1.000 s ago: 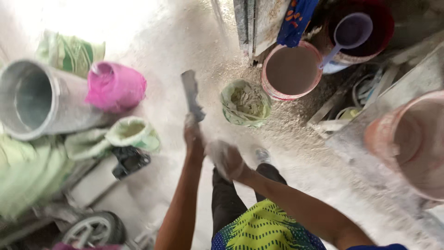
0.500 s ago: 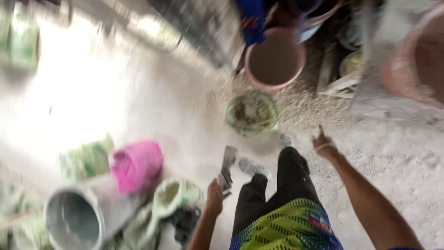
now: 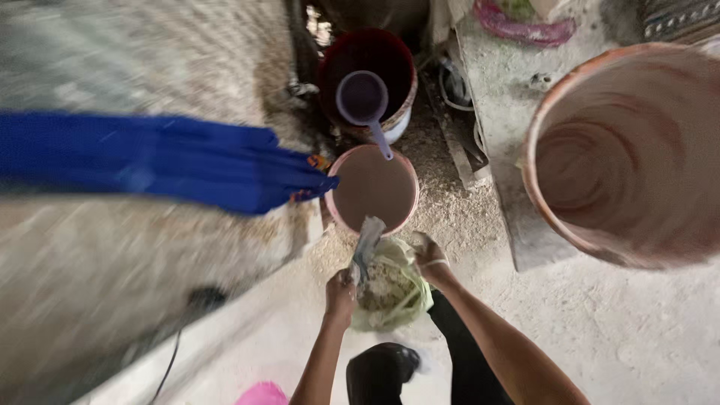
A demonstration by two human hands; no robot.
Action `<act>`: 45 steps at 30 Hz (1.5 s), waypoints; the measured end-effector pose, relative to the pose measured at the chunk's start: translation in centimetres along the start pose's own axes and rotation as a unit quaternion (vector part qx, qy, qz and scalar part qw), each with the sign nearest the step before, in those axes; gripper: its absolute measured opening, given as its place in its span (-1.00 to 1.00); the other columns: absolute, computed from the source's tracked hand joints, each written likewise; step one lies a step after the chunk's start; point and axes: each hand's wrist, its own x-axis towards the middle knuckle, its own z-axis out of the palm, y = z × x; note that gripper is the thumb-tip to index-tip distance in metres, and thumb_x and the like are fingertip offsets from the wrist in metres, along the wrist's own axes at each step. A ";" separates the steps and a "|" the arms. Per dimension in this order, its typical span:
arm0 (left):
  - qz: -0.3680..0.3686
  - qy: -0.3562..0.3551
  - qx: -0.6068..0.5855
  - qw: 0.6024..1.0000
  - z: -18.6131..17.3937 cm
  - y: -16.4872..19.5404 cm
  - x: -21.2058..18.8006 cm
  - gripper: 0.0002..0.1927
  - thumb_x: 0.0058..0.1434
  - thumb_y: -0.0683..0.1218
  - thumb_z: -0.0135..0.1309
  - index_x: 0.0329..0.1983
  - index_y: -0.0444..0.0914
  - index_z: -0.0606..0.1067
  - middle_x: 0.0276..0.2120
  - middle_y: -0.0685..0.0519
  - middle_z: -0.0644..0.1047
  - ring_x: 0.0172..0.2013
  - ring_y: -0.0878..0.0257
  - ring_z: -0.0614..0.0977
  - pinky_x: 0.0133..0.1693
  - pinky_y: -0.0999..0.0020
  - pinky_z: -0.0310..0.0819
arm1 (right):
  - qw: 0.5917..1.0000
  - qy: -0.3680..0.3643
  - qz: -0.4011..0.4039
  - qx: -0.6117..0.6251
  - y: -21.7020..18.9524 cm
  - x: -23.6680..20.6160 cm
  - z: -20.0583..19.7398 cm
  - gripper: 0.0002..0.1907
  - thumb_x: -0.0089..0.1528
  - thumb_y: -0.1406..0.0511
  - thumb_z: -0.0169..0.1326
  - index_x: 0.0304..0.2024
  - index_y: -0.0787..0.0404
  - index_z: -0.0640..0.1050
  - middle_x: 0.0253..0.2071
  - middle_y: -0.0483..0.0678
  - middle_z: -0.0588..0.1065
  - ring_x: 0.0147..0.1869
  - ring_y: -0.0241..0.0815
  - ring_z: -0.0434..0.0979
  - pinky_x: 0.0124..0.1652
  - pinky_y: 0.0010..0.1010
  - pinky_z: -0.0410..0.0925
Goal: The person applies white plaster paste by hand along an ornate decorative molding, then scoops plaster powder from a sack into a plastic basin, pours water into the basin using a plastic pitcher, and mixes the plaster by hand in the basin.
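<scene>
My left hand (image 3: 340, 291) grips the handle of a flat trowel (image 3: 367, 241), whose blade points up over a green-white sack (image 3: 390, 289) of pale gritty material on the ground. The sack's far rim is held by my right hand (image 3: 429, 257), keeping its mouth wide. Just beyond the sack stands a pink bucket (image 3: 373, 187) filled with brown liquid.
Behind the pink bucket a dark red bucket (image 3: 367, 71) holds a purple scoop (image 3: 364, 101). A large orange tub (image 3: 622, 150) sits at the right on a slab. Blue cloth (image 3: 165, 161) hangs across the left. The ground is dusty; my dark shoe (image 3: 382, 364) is below.
The view swung toward the buckets. My hands moved from the open floor to the sack; my right hand, which was free, now grips the sack's rim. The trowel stays in my left hand.
</scene>
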 end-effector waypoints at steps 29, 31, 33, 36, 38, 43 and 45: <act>0.016 -0.145 0.431 0.890 6.9 -18.3 39.9 -0.75 0.37 -0.03 -0.07 -0.16 -0.31 0.51 -0.24 -0.06 0.53 -0.24 0.08 0.56 -0.23 0.10 0.47 | 0.956 -0.095 0.147 0.233 21.6 26.9 16.3 -0.70 0.46 0.26 -0.03 0.09 0.32 0.59 -0.09 0.14 0.60 -0.30 -0.26 0.43 -0.36 -0.43 0.37; 0.014 -0.160 0.467 0.870 7.0 -19.3 40.4 -0.76 0.37 -0.04 -0.06 -0.14 -0.31 0.51 -0.21 -0.06 0.53 -0.21 0.08 0.56 -0.21 0.10 0.46 | 0.955 -0.098 0.149 0.236 21.6 26.8 16.3 -0.70 0.46 0.26 -0.02 0.08 0.33 0.60 -0.10 0.13 0.60 -0.28 -0.26 0.44 -0.35 -0.43 0.37; 0.017 -0.138 0.489 0.861 7.0 -20.0 41.7 -0.77 0.36 -0.05 -0.05 -0.11 -0.30 0.51 -0.18 -0.06 0.53 -0.18 0.07 0.56 -0.18 0.10 0.46 | 0.952 -0.095 0.140 0.254 21.2 26.1 16.3 -0.71 0.45 0.27 -0.02 0.07 0.33 0.60 -0.10 0.12 0.59 -0.27 -0.26 0.44 -0.34 -0.44 0.37; 0.032 -0.080 0.512 0.855 6.7 -20.8 44.2 -0.77 0.36 -0.06 -0.03 -0.08 -0.29 0.51 -0.13 -0.06 0.53 -0.13 0.07 0.56 -0.14 0.11 0.46 | 0.945 -0.095 0.121 0.287 20.0 25.4 16.2 -0.72 0.45 0.28 -0.01 0.05 0.34 0.60 -0.10 0.11 0.59 -0.25 -0.26 0.45 -0.32 -0.44 0.37; 0.043 -0.068 0.528 0.846 6.4 -21.4 45.2 -0.77 0.36 -0.07 -0.03 -0.06 -0.28 0.51 -0.10 -0.05 0.53 -0.10 0.07 0.56 -0.12 0.11 0.46 | 0.944 -0.102 0.120 0.289 19.1 25.6 16.1 -0.72 0.44 0.29 -0.01 0.04 0.35 0.61 -0.10 0.10 0.58 -0.23 -0.26 0.45 -0.31 -0.44 0.37; 0.068 -0.154 0.586 0.793 6.9 -21.3 44.5 -0.76 0.35 -0.08 0.00 0.00 -0.26 0.52 -0.02 -0.05 0.53 -0.02 0.06 0.55 -0.05 0.11 0.46 | 0.948 -0.098 0.127 0.275 18.3 26.5 16.3 -0.73 0.43 0.31 0.00 0.02 0.37 0.61 -0.11 0.07 0.57 -0.20 -0.26 0.46 -0.27 -0.44 0.37; 0.086 -0.151 0.612 0.771 7.6 -19.7 44.3 -0.75 0.35 -0.09 0.01 0.02 -0.25 0.52 0.01 -0.05 0.53 0.01 0.06 0.55 -0.02 0.11 0.46 | 0.940 -0.093 0.109 0.309 18.7 26.0 16.8 -0.74 0.43 0.32 0.00 0.01 0.37 0.62 -0.11 0.06 0.56 -0.18 -0.26 0.47 -0.26 -0.44 0.36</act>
